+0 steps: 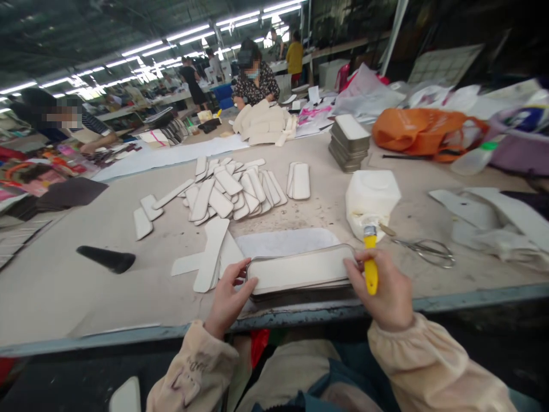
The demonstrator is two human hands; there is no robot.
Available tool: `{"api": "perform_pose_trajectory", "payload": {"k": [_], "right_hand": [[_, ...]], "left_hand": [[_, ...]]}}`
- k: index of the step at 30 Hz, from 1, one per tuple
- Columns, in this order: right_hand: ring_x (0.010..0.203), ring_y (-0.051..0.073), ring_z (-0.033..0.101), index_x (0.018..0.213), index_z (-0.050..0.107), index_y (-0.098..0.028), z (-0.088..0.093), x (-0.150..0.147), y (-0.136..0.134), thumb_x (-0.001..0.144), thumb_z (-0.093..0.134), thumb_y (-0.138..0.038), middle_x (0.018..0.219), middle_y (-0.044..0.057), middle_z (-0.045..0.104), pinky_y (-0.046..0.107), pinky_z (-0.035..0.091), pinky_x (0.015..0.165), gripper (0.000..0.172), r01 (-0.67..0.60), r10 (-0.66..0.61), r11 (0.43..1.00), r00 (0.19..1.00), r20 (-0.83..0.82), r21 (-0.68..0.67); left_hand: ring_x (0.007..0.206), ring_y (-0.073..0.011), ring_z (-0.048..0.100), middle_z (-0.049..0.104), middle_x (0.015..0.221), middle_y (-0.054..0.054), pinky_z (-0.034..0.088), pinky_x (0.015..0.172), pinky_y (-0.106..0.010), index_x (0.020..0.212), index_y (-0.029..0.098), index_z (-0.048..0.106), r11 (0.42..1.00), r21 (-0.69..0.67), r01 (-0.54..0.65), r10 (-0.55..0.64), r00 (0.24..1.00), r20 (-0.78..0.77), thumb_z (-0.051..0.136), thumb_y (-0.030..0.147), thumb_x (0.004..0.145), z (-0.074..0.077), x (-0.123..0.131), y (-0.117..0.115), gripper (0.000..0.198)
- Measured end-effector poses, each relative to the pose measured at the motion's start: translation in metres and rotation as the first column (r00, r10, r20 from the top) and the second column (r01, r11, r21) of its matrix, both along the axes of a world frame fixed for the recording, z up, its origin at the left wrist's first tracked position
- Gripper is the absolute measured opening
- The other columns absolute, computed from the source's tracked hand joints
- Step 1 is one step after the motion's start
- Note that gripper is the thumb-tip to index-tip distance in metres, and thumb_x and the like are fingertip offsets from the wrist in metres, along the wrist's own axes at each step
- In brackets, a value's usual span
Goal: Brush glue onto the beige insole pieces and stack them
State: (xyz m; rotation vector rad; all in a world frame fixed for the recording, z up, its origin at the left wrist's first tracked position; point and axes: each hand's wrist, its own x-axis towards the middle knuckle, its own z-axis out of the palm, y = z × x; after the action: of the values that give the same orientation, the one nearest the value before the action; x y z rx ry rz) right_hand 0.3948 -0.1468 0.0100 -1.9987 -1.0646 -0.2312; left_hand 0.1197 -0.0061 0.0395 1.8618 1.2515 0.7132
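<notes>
Beige tabletop — left hand and right hand clasp a white, round-cornered panel.

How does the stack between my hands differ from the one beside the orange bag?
The front stack looks longer and lower; the back stack has shorter pieces piled higher. Your left hand and right hand touch the front stack's ends, while no hand touches the back stack. Both have whitish tops and darker sides.
</notes>
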Motion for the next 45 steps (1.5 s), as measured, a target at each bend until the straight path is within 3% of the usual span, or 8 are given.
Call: {"api": "perform_pose_trajectory", "payload": {"k": [7, 25, 38, 42, 45], "right_hand": [[0.066, 0.019, 0.066, 0.092, 0.054, -0.023, 0.006, -0.001, 0.001, 0.084, 0.058, -0.038, 0.072, 0.0, 0.065, 0.028, 0.046, 0.059, 0.017, -0.017, 0.016, 0.997, 1.0, -0.011, -0.079], [0.068, 0.017, 0.067, 0.102, 0.053, -0.022, -0.001, 0.004, 0.006, 0.084, 0.064, -0.038, 0.075, -0.002, 0.066, 0.025, 0.046, 0.059, 0.026, -0.015, 0.014, 0.999, 1.0, -0.014, -0.048], [0.065, 0.018, 0.067, 0.096, 0.052, -0.021, -0.001, 0.007, 0.009, 0.087, 0.061, -0.039, 0.075, 0.0, 0.067, 0.025, 0.046, 0.058, 0.022, -0.041, 0.04, 0.997, 0.999, -0.011, -0.065], [0.064, 0.018, 0.067, 0.096, 0.054, -0.021, -0.002, 0.007, 0.007, 0.087, 0.058, -0.043, 0.075, 0.001, 0.068, 0.025, 0.046, 0.057, 0.024, -0.033, 0.034, 0.998, 0.999, 0.026, -0.056], [0.059, 0.019, 0.065, 0.097, 0.056, -0.02, -0.003, 0.008, 0.006, 0.087, 0.056, -0.051, 0.072, 0.002, 0.068, 0.026, 0.043, 0.052, 0.032, 0.006, -0.001, 0.997, 0.998, 0.063, -0.071]], "left_hand": [[0.092, -0.0192, 0.06, 0.061, 0.107, -0.006, 0.051, 0.083, -0.034, 0.128, 0.022, 0.056, 0.999, -0.036, -0.033, 0.033, 0.999, -0.011, 0.068, 0.046, 0.073, -0.005, -0.003, 0.003, 0.061], [0.087, -0.0179, 0.06, 0.062, 0.108, -0.006, 0.055, 0.077, -0.031, 0.12, 0.021, 0.063, 0.999, 0.036, 0.004, -0.002, 0.999, -0.047, 0.067, 0.052, 0.073, -0.004, -0.006, 0.004, 0.057], [0.089, -0.017, 0.062, 0.061, 0.109, -0.006, 0.057, 0.077, -0.031, 0.123, 0.022, 0.061, 0.997, 0.072, 0.033, -0.029, 0.998, -0.047, 0.065, 0.048, 0.077, -0.008, -0.006, 0.003, 0.052], [0.093, -0.0173, 0.062, 0.06, 0.112, -0.007, 0.057, 0.082, -0.034, 0.126, 0.023, 0.057, 0.969, 0.243, 0.05, -0.041, 0.998, -0.045, 0.062, 0.039, 0.084, -0.014, -0.009, -0.003, 0.046], [0.107, -0.021, 0.059, 0.059, 0.118, -0.009, 0.052, 0.093, -0.041, 0.119, 0.023, 0.061, 0.861, 0.503, 0.078, -0.046, 0.996, -0.076, 0.062, 0.03, 0.085, -0.014, -0.013, -0.009, 0.035]]}}
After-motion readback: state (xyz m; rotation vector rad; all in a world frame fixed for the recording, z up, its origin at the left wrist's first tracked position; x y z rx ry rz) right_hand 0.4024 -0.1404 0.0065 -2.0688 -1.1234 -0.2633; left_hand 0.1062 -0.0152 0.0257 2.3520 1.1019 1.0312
